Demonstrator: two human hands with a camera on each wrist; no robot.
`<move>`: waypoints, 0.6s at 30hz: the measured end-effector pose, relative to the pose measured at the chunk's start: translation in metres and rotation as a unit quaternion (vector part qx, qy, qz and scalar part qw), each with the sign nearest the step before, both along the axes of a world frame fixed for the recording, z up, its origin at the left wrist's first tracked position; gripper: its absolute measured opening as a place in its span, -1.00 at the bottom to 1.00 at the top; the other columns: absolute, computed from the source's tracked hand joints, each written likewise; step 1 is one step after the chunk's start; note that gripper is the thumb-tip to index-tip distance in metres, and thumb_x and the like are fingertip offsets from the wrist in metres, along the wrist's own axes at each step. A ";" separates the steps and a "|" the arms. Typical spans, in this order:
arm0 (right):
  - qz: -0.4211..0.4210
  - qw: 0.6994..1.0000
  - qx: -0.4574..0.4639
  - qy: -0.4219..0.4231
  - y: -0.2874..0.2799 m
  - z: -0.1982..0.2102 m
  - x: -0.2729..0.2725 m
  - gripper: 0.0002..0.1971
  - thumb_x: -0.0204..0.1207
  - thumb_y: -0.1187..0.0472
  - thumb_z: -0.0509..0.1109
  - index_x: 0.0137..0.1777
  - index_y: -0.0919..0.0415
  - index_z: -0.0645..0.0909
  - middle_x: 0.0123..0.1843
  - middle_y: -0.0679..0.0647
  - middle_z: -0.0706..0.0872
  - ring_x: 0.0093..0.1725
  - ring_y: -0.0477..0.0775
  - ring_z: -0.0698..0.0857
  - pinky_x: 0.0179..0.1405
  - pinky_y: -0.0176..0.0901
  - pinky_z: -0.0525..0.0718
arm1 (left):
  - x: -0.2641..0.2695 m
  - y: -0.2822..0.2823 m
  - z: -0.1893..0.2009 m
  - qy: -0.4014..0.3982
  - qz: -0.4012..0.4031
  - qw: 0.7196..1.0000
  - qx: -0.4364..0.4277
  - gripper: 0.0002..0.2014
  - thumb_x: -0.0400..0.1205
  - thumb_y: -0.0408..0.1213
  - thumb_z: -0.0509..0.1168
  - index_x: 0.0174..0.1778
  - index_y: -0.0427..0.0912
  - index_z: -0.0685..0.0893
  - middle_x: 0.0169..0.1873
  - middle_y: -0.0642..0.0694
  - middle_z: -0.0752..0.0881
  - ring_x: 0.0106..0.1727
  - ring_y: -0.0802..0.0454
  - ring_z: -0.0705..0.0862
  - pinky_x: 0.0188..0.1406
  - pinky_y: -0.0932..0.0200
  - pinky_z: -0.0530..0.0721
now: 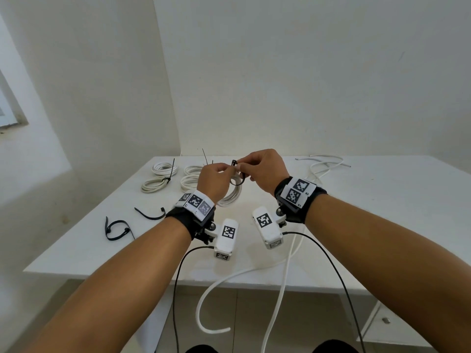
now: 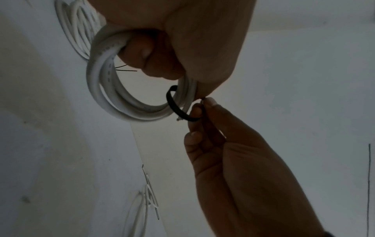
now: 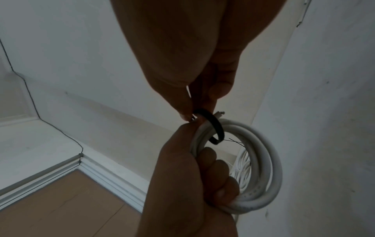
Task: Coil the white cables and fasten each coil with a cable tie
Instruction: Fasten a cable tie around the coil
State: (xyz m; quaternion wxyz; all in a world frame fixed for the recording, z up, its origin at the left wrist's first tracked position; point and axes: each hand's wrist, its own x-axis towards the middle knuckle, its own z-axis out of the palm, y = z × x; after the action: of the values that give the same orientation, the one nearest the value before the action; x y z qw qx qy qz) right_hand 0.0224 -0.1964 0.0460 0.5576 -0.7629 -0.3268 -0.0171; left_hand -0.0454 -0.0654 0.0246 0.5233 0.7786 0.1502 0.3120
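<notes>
My left hand point(image 1: 229, 171) grips a white cable coil point(image 1: 233, 194) above the table's middle, its fingers point(image 2: 146, 52) curled through the loops. A black cable tie point(image 1: 238, 180) loops loosely around the coil's strands point(image 3: 270, 168). My right hand point(image 1: 243, 165) pinches the black cable tie point(image 3: 216, 126) between thumb and fingertips, right against my left thumb. The tie's head point(image 1: 234, 163) sticks up between both hands. Two tied coils point(image 1: 159, 178) point(image 1: 191, 177) lie at the back left.
Two spare black ties point(image 1: 150, 214) point(image 1: 116, 229) lie near the white table's point(image 1: 382, 225) left edge. Loose white cables point(image 1: 323, 164) sprawl at the back right, and one runs forward and hangs over the front edge point(image 1: 224, 289). Walls stand close behind and to the left.
</notes>
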 end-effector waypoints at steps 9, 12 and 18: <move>0.001 0.999 -0.039 0.021 -0.005 0.008 0.002 -0.92 0.45 0.25 0.54 -0.26 0.10 0.80 -0.36 0.07 0.83 -0.38 -0.09 0.75 -0.35 -0.18 0.67 | 0.001 0.005 -0.002 0.042 0.040 0.975 0.216 -0.76 0.64 0.04 0.31 0.02 0.03 0.81 -0.14 0.05 0.79 -0.15 0.04 0.69 -0.19 0.14 0.60; 0.019 0.994 0.029 0.105 -0.009 0.011 0.004 -0.89 0.42 0.33 0.58 -0.20 0.29 0.69 -0.31 0.23 0.82 -0.37 0.04 0.75 -0.39 -0.17 0.62 | -0.002 0.002 0.000 0.045 0.035 0.958 0.283 -0.76 0.64 0.04 0.28 0.02 0.09 0.81 -0.19 0.04 0.82 -0.18 0.00 0.73 -0.20 0.06 0.70; 0.081 0.972 -0.015 0.219 -0.022 0.013 0.008 -0.78 0.46 0.21 0.60 0.02 0.34 0.80 -0.16 0.26 0.81 -0.30 0.07 0.68 -0.18 -0.14 0.68 | -0.007 0.006 -0.005 0.021 -0.055 0.960 0.273 -0.76 0.55 0.05 0.26 -0.14 0.10 0.82 -0.34 0.08 0.80 -0.29 0.10 0.73 -0.27 0.13 0.66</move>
State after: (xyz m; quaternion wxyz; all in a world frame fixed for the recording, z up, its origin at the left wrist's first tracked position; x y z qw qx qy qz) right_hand 0.0308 -0.2182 0.0588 0.6036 -0.7273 -0.2577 0.2010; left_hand -0.0526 -0.0591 0.0199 0.3036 0.9053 0.0275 0.2958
